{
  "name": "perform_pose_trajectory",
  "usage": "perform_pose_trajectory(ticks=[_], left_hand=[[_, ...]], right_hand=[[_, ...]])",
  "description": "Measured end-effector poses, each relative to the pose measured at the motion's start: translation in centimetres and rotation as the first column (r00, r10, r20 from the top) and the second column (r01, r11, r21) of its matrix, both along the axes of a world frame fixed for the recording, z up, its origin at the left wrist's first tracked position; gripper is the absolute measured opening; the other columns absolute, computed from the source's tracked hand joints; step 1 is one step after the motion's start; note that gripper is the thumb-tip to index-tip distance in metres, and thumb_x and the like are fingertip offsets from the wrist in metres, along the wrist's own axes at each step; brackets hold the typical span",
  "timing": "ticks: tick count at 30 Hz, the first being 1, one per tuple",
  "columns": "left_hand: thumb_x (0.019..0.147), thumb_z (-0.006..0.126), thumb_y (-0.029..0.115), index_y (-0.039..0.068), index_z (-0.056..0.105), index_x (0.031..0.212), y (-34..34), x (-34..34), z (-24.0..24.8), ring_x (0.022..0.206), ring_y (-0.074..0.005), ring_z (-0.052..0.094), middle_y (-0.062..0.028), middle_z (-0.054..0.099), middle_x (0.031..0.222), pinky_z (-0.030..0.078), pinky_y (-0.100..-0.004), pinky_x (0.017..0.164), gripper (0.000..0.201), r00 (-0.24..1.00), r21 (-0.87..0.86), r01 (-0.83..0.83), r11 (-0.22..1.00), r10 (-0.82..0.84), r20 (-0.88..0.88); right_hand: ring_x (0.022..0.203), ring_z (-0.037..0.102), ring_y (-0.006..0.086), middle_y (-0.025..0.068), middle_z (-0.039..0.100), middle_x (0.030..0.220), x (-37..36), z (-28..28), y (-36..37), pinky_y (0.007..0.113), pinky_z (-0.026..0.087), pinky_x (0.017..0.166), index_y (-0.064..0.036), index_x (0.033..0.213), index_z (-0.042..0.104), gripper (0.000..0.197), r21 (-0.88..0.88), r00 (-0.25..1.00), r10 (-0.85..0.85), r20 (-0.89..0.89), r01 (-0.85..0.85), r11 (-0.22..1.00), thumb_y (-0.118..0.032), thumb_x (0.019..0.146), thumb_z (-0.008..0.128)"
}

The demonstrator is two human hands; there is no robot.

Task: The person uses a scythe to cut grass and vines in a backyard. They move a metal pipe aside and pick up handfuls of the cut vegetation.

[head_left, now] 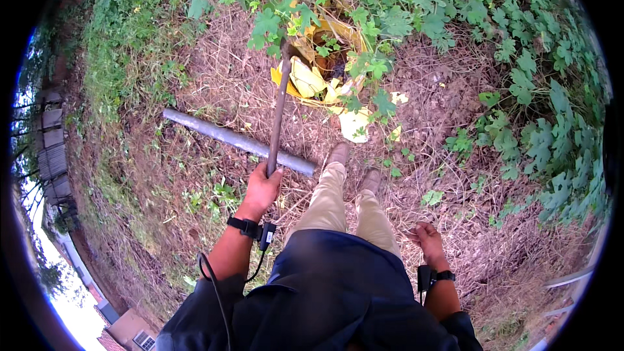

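Note:
My left hand [262, 188] is wrapped round the lower end of a brown wooden-handled tool [281, 101]. The handle points away from me. Its dark far end touches or hangs over the yellow material, and leaves partly cover it, so its exact shape is unclear. Beneath the handle, a grey pole [224, 135] lies slantwise on the dry grass. Torn yellow sheeting [305, 78] rings a dark hollow [335, 62] ahead of my feet. Low at my right side, my right hand [427, 239] has its fingers curled together; whatever they may hold is too small to make out.
Broad-leaved green vines [468, 0] cover the far side and the right, some hanging over the hollow. Dry stalks and grass [455, 185] spread around my shoes [338, 154]. Far left stand a grey wall [53, 149] and a building [133, 331].

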State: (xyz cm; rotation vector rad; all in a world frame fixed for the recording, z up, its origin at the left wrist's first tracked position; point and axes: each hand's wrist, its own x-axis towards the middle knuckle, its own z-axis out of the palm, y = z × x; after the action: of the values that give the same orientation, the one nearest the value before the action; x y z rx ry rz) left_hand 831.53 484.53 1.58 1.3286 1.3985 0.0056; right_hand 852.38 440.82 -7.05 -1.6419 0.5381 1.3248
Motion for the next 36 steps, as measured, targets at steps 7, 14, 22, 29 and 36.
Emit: perform_pose_trajectory(ticks=[7,14,22,29,36], left_hand=[[0.089,0.062,0.017,-0.003,0.054,0.109,-5.2,-5.9,2.6,0.054,-0.0099,0.049,-0.0029,0.053,0.069,0.042,-0.0278,0.048,0.029,0.992,0.078,0.002,0.997,0.008,-0.125],[0.087,0.063,0.02,-0.006,0.057,0.11,-8.9,-12.2,1.1,0.064,-0.0166,0.058,-0.0119,0.063,0.079,0.049,-0.0325,0.06,0.036,0.949,0.163,0.092,0.982,-0.037,-0.312],[0.086,0.064,0.023,-0.007,0.057,0.113,-10.9,-13.9,0.5,0.067,-0.0185,0.06,-0.0124,0.064,0.081,0.049,-0.0339,0.062,0.04,0.94,0.028,-0.005,1.0,0.014,-0.341],[0.087,0.06,0.019,-0.004,0.058,0.104,-7.9,-14.0,-1.6,0.049,-0.0134,0.05,-0.0055,0.056,0.066,0.039,-0.0304,0.043,0.028,0.964,-0.082,0.038,0.996,-0.058,-0.259],[0.086,0.061,0.019,-0.005,0.059,0.109,-4.5,-14.9,-1.3,0.052,-0.0128,0.053,-0.0058,0.059,0.068,0.041,-0.0302,0.045,0.034,0.945,-0.065,0.222,0.973,-0.231,-0.232]], right_hand=[[0.077,0.067,0.0197,0.0092,0.066,0.094,1.9,-0.9,-4.1,0.032,0.056,0.072,-0.006,0.11,0.056,0.025,0.028,0.997,-0.012,0.071,0.009,1.0,-0.021,0.092,0.063],[0.074,0.068,0.0192,0.0078,0.068,0.092,3.2,-0.8,-6.0,0.028,0.053,0.064,-0.0092,0.111,0.056,0.027,0.013,0.995,-0.012,0.097,0.011,1.0,-0.025,0.09,0.064],[0.073,0.068,0.0177,0.0058,0.067,0.093,3.0,0.4,-6.8,0.028,0.053,0.062,-0.0087,0.114,0.056,0.028,-0.013,0.986,-0.039,0.165,0.041,0.999,-0.025,0.092,0.062],[0.072,0.067,0.0172,0.0076,0.068,0.092,0.5,1.9,-5.5,0.028,0.054,0.06,-0.0067,0.114,0.055,0.028,-0.049,0.981,-0.059,0.185,0.069,0.996,-0.023,0.092,0.061],[0.076,0.068,0.0198,0.0067,0.064,0.09,-2.1,3.9,-1.3,0.03,0.055,0.068,-0.0023,0.11,0.057,0.029,-0.022,0.973,-0.067,0.22,0.073,0.997,-0.021,0.09,0.062]])
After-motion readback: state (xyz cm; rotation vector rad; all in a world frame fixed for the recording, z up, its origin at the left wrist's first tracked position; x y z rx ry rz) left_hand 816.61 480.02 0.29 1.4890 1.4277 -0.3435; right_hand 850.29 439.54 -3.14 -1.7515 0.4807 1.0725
